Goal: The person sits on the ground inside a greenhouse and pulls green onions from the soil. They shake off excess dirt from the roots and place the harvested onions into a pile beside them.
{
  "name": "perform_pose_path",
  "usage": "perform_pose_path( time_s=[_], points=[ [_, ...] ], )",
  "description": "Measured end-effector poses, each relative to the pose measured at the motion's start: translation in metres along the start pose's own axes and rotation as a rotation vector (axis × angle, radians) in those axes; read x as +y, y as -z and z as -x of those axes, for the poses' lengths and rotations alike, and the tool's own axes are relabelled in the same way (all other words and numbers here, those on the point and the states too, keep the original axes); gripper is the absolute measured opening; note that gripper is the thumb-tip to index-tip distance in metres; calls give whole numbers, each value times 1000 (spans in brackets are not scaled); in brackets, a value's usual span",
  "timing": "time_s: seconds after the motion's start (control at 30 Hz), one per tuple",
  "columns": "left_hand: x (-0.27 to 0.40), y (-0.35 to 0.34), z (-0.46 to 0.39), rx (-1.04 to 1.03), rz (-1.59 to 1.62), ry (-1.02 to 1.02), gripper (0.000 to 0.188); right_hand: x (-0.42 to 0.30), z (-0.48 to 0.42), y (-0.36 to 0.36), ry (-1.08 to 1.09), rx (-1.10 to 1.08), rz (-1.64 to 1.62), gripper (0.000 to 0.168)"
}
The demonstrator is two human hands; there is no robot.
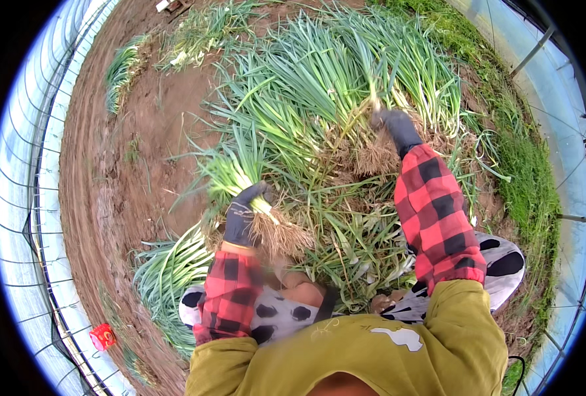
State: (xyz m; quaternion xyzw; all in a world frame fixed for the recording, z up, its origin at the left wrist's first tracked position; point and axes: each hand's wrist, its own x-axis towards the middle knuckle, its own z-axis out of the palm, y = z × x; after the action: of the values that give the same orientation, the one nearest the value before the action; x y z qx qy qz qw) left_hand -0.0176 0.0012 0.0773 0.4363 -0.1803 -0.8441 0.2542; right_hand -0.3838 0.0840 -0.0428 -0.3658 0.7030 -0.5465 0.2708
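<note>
In the head view my left hand [246,208], in a dark glove, is closed around a bunch of green onions [231,175]. Their pale stems and brown roots stick out to the right of the fist, and the leaves point up and left. My right hand [389,121], also gloved and somewhat blurred, grips a green onion plant [373,89] by its lower end, leaves upward. It is over the root ends of a large heap of green onions [313,64]. Below the heap, between my hands and my legs, lie loose stripped leaves [352,232].
Another pile of green onions [169,272] lies beside my left leg. Smaller piles [124,69] rest on the bare soil [159,148] at upper left. A red package [102,337] is at lower left. Green weeds [525,158] grow along the plastic greenhouse wall [560,123] at right.
</note>
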Motion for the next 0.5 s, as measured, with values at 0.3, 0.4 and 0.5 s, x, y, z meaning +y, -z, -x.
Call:
perform_pose_path(
  time_s=[0.3,0.4,0.5],
  points=[
    [-31,23,-24,-73,-614,-150,17,-61,199,-82,-591,-419,-390,21],
    [-53,15,-18,-71,-769,-121,16,-89,244,-112,-638,-441,-405,16],
    [-59,11,-15,-308,-932,-64,12,-95,268,-126,-457,-455,-387,25]
  ],
)
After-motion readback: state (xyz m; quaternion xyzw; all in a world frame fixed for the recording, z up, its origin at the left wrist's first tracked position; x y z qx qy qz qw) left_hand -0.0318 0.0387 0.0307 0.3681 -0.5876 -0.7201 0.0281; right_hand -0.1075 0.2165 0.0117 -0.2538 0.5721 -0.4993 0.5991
